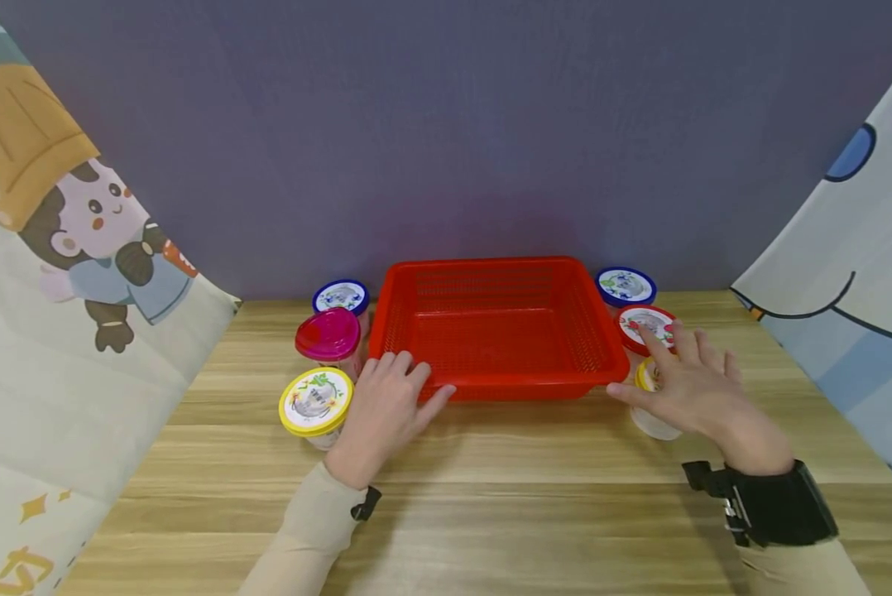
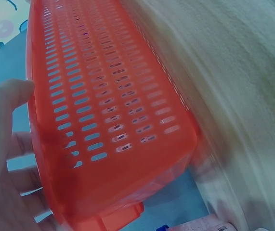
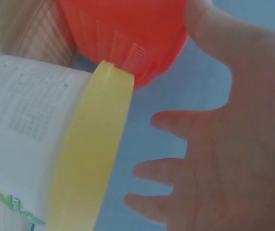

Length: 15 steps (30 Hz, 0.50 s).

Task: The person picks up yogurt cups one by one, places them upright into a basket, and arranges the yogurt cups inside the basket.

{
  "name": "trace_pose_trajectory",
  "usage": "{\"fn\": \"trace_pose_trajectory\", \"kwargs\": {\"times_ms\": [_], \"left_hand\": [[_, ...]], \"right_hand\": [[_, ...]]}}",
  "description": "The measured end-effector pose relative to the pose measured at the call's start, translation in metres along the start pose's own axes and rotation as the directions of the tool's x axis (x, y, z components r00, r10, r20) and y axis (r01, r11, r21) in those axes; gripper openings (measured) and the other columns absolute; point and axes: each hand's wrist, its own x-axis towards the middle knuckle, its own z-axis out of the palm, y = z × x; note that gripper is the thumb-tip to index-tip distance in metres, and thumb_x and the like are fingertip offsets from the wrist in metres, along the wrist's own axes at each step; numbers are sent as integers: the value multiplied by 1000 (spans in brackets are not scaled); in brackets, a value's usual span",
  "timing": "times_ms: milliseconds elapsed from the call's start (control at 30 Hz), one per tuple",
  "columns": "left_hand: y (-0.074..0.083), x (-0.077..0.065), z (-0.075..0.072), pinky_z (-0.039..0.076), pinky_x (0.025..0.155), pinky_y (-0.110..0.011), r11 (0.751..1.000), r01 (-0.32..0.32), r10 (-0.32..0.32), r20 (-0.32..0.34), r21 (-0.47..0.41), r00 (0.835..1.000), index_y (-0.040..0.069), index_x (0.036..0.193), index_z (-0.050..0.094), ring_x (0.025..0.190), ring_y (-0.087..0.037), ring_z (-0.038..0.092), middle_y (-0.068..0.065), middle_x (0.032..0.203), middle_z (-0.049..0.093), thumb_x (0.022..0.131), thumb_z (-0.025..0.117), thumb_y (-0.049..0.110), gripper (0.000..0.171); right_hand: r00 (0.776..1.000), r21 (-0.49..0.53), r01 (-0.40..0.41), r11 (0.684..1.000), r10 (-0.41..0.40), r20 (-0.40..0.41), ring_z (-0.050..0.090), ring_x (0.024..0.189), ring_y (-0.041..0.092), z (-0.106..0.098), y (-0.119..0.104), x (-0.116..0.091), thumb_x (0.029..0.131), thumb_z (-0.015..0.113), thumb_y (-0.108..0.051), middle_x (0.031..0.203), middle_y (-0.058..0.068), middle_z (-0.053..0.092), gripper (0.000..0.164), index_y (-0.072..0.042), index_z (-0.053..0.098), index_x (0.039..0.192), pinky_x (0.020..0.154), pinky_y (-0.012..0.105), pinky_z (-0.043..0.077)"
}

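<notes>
My left hand (image 1: pixel 386 406) rests at the front left corner of a red plastic basket (image 1: pixel 491 386), its fingers relaxed over the rim. In the left wrist view the thumb touches the basket's edge beside the slotted wall. With fingers spread, my right hand (image 1: pixel 695 397) hovers above a yellow-lidded jar (image 1: pixel 654 425) and partly hides it. Its thumb points at the front right corner of the basket. The right wrist view shows that jar's yellow lid (image 3: pixel 91 149) below the palm, apart from the fingers. Behind it stands a red-lidded jar (image 1: pixel 632 319), overlapped by the fingertips.
Left of the basket stand jars with a yellow lid (image 1: pixel 317 401), a pink lid (image 1: pixel 329 333) and a blue lid (image 1: pixel 342 295). Another blue-lidded jar (image 1: pixel 626 286) is at the back right. A grey-blue wall (image 1: pixel 483 124) rises behind the wooden table (image 1: pixel 520 513); printed cloths hang at both sides.
</notes>
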Motion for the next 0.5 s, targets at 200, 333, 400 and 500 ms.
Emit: {"fn": "trace_pose_trajectory", "kwargs": {"times_ms": [200, 333, 400, 500], "left_hand": [[0, 0, 0, 43, 72, -37, 1000, -7, 7, -9, 5, 1000, 12, 93, 71, 80, -23, 53, -7, 87, 61, 96, 62, 52, 41], [0, 1, 0, 44, 73, -37, 1000, -6, 6, 2, 6, 1000, 12, 94, 71, 81, -23, 53, -7, 88, 61, 96, 62, 53, 42], [0, 1, -1, 44, 73, -37, 1000, -4, 4, 6, 7, 1000, 12, 95, 71, 81, -23, 54, -7, 88, 62, 96, 62, 53, 42], [1, 1, -1, 44, 72, -37, 1000, -3, 3, 5, 12, 1000, 12, 95, 71, 81, -23, 54, -7, 88, 62, 95, 63, 52, 41]], "right_hand": [[1000, -8, 6, 1000, -6, -3, 2, 139, 65, 1, 7, 2, 83, 58, -78, 156, 40, 3, 116, -3, 14, 161, 103, 83, 2], [1000, -12, 11, 1000, -11, 13, 4, 138, 65, 1, 12, 2, 84, 58, -77, 155, 40, 5, 115, -1, 17, 160, 102, 83, 7], [1000, -8, 11, 1000, -11, 27, 5, 137, 66, 0, 13, 3, 84, 59, -76, 155, 41, 5, 114, 0, 19, 159, 101, 83, 10], [998, -2, 8, 1000, -8, 55, 9, 134, 68, -2, 14, 4, 83, 62, -74, 154, 42, 5, 113, 0, 21, 158, 99, 83, 18]]}}
